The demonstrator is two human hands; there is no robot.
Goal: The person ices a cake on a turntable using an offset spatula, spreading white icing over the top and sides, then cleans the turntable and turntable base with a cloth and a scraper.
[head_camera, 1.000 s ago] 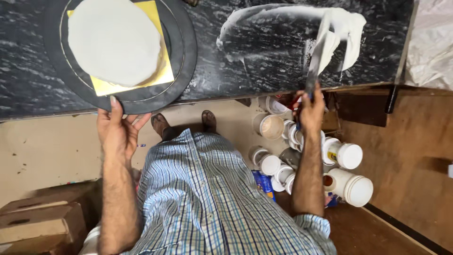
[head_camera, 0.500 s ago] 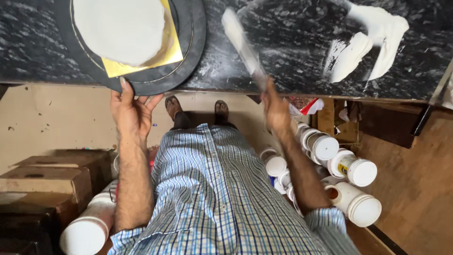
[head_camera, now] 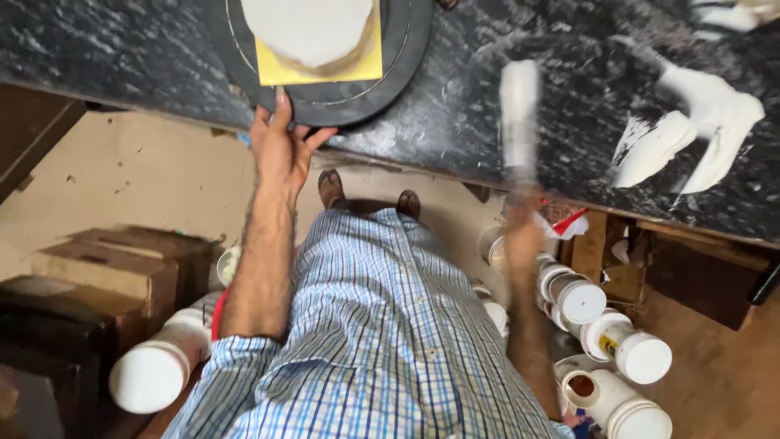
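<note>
- Two hands are at work over a black speckled counter (head_camera: 122,57), seen from above past a blue checked shirt (head_camera: 382,325).
- Nearest, white lidded tubs (head_camera: 642,358) crowd the floor on the right, brown cardboard boxes (head_camera: 106,268) sit on the left, and another white tub (head_camera: 154,370) lies beside them.
- Left hand (head_camera: 280,150) has its fingers spread, tips pressing the near rim of the round black turntable (head_camera: 406,49), not gripping it.
- That disc looks stiff and fairly heavy; the rim edge seems the natural place to push or turn it.
- Right hand (head_camera: 524,236) is motion-blurred, closed around the handle of a white-coated palette knife (head_camera: 520,110), blade up over the counter.
- The blade looks thin, springy and likely slick with paste, so the handle is the sensible hold.
- On the turntable, a yellow square board (head_camera: 325,69) carries a white round slab (head_camera: 309,28), soft-looking and easily marred.
- Farthest right, white paste smears (head_camera: 699,130) streak the counter.
</note>
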